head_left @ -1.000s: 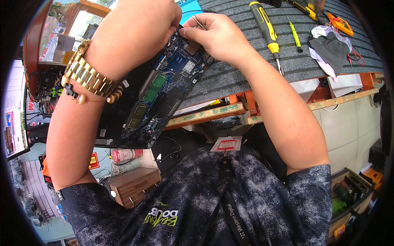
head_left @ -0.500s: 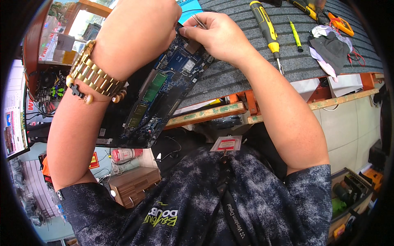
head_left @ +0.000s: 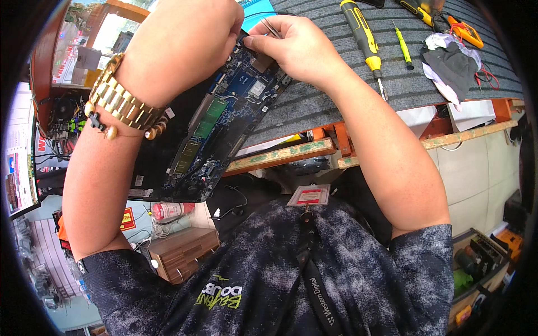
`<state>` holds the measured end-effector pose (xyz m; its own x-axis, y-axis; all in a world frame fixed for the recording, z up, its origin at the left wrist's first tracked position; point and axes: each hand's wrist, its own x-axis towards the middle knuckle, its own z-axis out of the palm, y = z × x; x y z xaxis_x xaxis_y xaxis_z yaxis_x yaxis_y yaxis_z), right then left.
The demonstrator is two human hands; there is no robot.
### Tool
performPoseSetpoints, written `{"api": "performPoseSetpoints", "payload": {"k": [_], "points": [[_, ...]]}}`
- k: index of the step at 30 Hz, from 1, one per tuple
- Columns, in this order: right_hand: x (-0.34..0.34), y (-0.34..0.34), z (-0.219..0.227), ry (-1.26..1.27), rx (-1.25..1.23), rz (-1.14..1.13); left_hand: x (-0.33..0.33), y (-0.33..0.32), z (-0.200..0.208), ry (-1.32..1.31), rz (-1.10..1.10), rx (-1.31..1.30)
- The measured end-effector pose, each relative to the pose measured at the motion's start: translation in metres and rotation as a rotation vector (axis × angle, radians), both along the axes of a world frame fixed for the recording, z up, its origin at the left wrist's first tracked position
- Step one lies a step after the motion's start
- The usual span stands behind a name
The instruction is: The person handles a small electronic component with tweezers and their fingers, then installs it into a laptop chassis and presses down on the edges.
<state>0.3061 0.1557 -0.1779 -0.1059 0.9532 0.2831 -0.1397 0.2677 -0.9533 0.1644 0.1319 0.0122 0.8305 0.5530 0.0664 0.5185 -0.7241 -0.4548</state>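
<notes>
An opened laptop base with its blue circuit board exposed lies tilted at the front edge of the bench. My left hand, a gold watch on its wrist, is bent over the board's far end with its fingers curled closed. Whatever sits between those fingertips is hidden. Across from it, my right hand has its thumb and fingers closed at the board's far corner. Metal tweezers stick out between its fingers; their other end is hidden. A green memory module shows on the board.
On the ribbed grey mat lie a yellow-black electric screwdriver, a thin green screwdriver, a crumpled dark cloth and an orange meter. A blue item is beyond my hands. The bench's wooden edge runs in front.
My left wrist and forearm have shifted slightly to the left, and the fingers stay curled. My right hand, the tweezers and the laptop base look almost unmoved.
</notes>
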Motion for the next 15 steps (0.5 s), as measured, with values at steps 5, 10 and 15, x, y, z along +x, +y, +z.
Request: {"api": "performPoseSetpoints", "payload": {"k": [5, 10, 15], "points": [[-0.0008, 0.0031, -0.0024, -0.005, -0.009, -0.002, -0.002, 0.0033, -0.0019, 0.005, 0.012, 0.008], [-0.0004, 0.0017, -0.0014, -0.002, -0.008, -0.005, 0.0007, -0.0017, 0.0013, -0.029, -0.011, -0.015], [-0.0005, 0.0006, -0.0008, 0.02, -0.004, 0.009, -0.0018, -0.0003, 0.0001, -0.023, 0.009, -0.033]]}}
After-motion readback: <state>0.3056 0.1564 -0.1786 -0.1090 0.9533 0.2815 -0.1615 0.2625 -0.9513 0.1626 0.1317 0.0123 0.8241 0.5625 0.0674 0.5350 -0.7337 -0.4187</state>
